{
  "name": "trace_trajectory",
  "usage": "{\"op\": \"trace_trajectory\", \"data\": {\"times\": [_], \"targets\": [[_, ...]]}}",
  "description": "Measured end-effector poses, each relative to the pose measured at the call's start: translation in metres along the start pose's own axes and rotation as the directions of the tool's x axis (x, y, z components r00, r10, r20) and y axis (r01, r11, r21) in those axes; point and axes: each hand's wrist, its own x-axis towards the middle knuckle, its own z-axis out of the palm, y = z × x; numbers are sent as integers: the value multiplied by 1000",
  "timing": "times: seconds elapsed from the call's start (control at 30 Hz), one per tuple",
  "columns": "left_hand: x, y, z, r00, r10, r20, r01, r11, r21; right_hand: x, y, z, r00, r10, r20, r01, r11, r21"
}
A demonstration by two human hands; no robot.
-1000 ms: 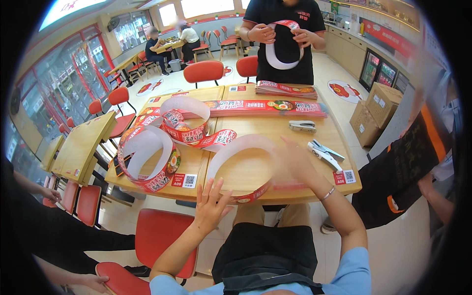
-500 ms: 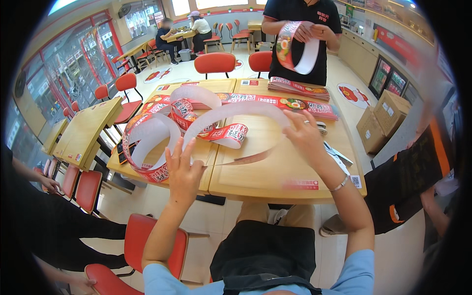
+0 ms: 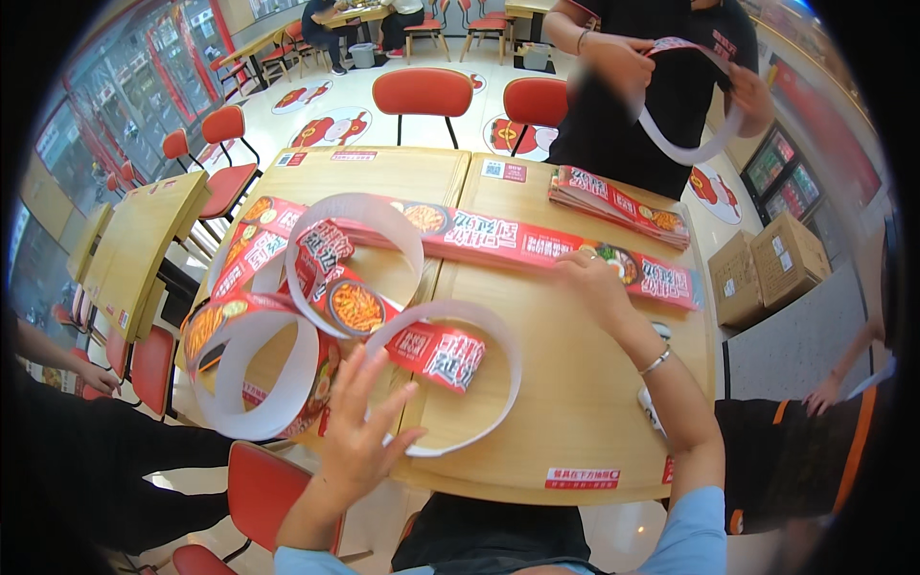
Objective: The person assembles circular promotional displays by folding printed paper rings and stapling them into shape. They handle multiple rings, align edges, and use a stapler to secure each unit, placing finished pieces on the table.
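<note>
My left hand (image 3: 359, 431) is open with fingers spread, at the near left side of a white-backed paper ring (image 3: 518, 374) standing on edge on the table. Whether it touches the ring I cannot tell. Over a flat stack of long red printed strips (image 3: 498, 240), my right hand (image 3: 596, 286) reaches with its fingertips at the near edge; the fingers are partly blurred and look open, with nothing visible in them. Left of the rings' middle, another looped paper strip (image 3: 407, 240) and a larger coil (image 3: 259, 412) bunch together, red with food pictures outside, white inside.
Across the wooden table (image 3: 537, 412) a co-worker in black holds a paper band (image 3: 690, 153). Near them lies a pile of strips (image 3: 623, 206). A white object (image 3: 651, 410) sits partly behind my right forearm. Red chairs (image 3: 428, 96) and cardboard boxes (image 3: 767, 268) stand around.
My right hand has let go of the paper ring and moved to the stack of strips. The ring now stands beside my left hand, whose fingers have spread. The view has tilted down.
</note>
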Motion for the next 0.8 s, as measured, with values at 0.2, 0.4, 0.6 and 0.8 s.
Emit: {"op": "trace_trajectory", "data": {"times": [0.2,0.4,0.6,0.8], "targets": [[23,18,0,962,-174,210,215,957,-194,56,37,28,998,31,53,-25,995,-99],[28,56,-36,880,-375,291,451,853,-264,74,52,29,961,103,256,-88,994,-67],[16,100,-61,778,-560,286,625,736,-258,71,44,32,966,70,250,-25,984,-178],[17,126,-72,720,-640,268,694,663,-280,63,51,42,931,40,364,38,978,-207]]}}
